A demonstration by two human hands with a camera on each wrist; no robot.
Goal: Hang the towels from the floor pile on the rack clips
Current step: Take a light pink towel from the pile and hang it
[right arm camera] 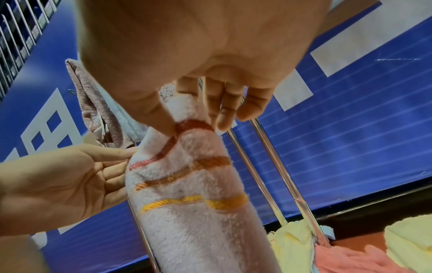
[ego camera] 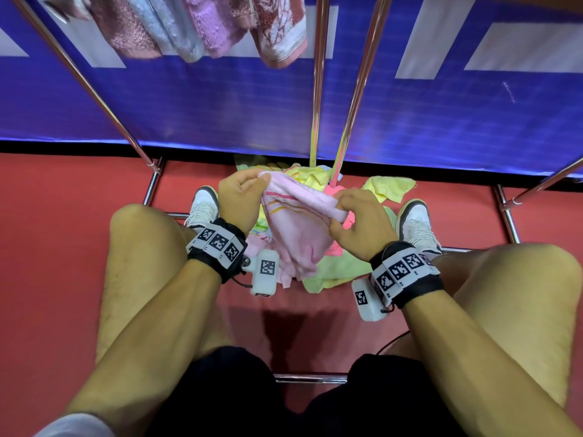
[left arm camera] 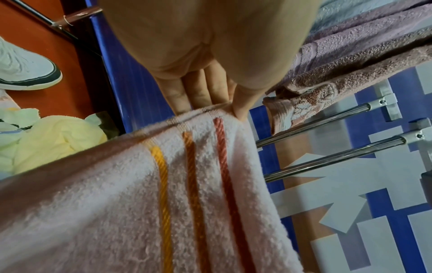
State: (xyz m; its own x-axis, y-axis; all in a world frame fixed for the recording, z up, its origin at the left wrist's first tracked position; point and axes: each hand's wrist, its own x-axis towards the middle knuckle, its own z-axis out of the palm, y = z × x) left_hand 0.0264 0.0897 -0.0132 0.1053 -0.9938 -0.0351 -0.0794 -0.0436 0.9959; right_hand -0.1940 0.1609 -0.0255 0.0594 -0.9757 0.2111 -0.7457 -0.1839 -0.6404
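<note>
Both hands pinch pink striped towel (ego camera: 296, 228) edge: left hand (ego camera: 241, 197), right hand (ego camera: 359, 219). Pickup step; next, lift to rack clips.

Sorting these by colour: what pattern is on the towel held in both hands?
Pale pink towel with three narrow stripes: yellow, orange, red. Clearest in the left wrist view.

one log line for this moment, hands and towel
step: pick from pile | left hand: pinches pink striped towel edge | right hand: pinches same edge | towel: lifted above floor pile | not yet on rack
</note>
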